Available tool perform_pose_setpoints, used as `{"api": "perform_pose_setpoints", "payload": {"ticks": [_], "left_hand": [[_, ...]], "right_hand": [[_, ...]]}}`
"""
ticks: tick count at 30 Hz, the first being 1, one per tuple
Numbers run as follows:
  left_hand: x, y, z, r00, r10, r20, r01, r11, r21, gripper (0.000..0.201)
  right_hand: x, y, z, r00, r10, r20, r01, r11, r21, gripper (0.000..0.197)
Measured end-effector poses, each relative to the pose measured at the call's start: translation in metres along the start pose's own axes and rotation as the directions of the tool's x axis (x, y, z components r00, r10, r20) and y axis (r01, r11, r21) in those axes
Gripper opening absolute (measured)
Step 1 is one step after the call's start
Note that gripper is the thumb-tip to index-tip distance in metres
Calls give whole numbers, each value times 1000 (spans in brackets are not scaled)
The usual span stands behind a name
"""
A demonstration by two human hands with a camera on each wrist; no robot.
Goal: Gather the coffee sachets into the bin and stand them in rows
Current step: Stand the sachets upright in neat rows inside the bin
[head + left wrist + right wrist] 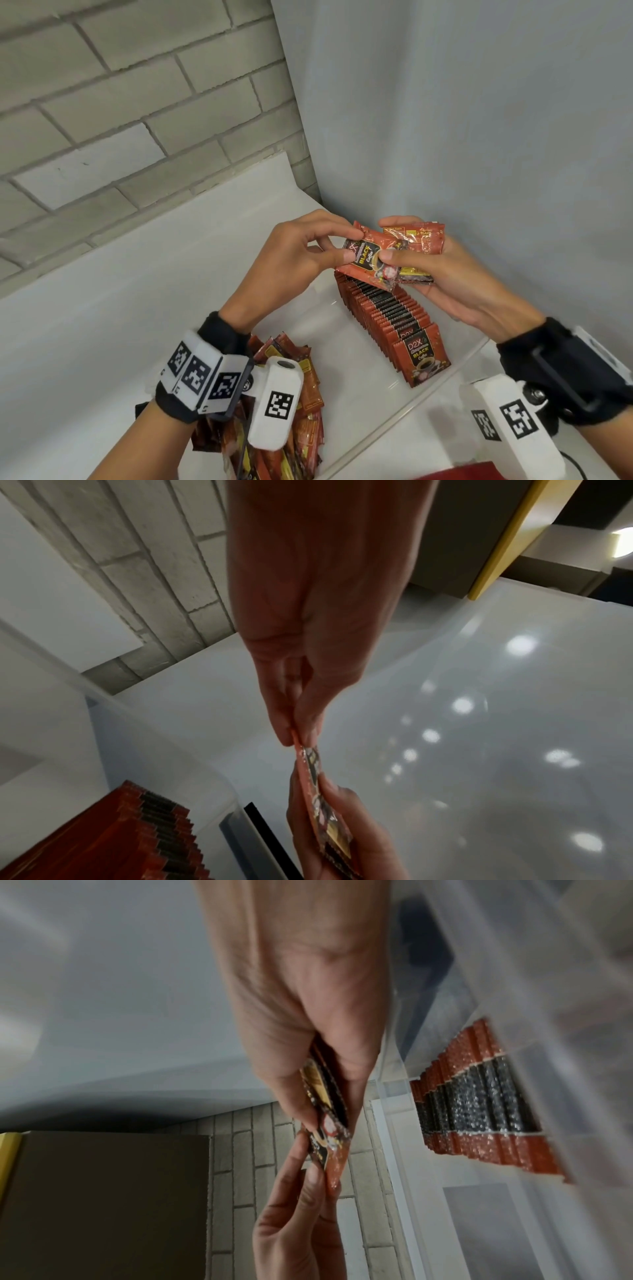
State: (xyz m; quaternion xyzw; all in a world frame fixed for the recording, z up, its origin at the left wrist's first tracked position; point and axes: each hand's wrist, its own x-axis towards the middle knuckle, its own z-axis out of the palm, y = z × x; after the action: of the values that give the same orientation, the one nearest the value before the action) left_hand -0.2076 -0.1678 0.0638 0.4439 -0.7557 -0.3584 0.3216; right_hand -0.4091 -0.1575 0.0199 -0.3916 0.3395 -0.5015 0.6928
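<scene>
Above the far end of a clear plastic bin [424, 394], both hands meet on a small stack of red-and-black coffee sachets [411, 246]. My right hand [442, 274] grips the stack, thumb across the front. My left hand [329, 245] pinches the left end of the front sachet [368, 262] between thumb and fingers. The same pinch shows edge-on in the left wrist view, where the sachet [310, 775] runs between both hands, and in the right wrist view as the sachet [329, 1139]. A row of standing sachets [390, 318] fills the bin's right side.
A loose pile of sachets [301, 421] lies in the bin's near left, partly hidden by my left wrist. The bin sits on a white surface in a corner: brick wall [120, 102] to the left, plain grey wall [479, 102] to the right. Something red [462, 472] shows at the bottom edge.
</scene>
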Motion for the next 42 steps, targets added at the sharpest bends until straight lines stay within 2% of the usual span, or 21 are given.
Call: {"api": "perform_pose_setpoints", "payload": {"ticks": [10, 13, 15, 18, 21, 28, 33, 42], "left_hand": [[-1, 4, -9, 992, 27, 123, -38, 995, 94, 28], [-2, 6, -7, 976, 60, 210, -78, 994, 79, 28], [-4, 9, -1, 937, 55, 346, -83, 994, 67, 27], [-6, 12, 19, 840, 34, 541, -104, 990, 99, 29], [-4, 9, 40, 782, 15, 623, -181, 962, 204, 29], [1, 0, 67, 756, -29, 654, -266, 900, 346, 21], [0, 2, 78, 757, 10, 654, -323, 875, 361, 22], [-9, -4, 91, 767, 45, 640, -415, 795, 442, 24]], "right_hand": [[0, 0, 1, 999, -2, 33, 2, 1000, 6, 44], [0, 0, 0, 999, -46, -22, 48, 994, 93, 41], [3, 0, -1, 991, -76, -113, 95, 979, 179, 34], [6, 1, -3, 978, -92, -185, 135, 963, 232, 26], [5, 1, -3, 978, -100, -183, 138, 968, 209, 27], [5, 3, -4, 979, -93, -184, 132, 968, 214, 28], [5, 2, -4, 980, -91, -177, 126, 971, 203, 28], [2, 1, -4, 991, -48, -126, 77, 969, 236, 41]]}}
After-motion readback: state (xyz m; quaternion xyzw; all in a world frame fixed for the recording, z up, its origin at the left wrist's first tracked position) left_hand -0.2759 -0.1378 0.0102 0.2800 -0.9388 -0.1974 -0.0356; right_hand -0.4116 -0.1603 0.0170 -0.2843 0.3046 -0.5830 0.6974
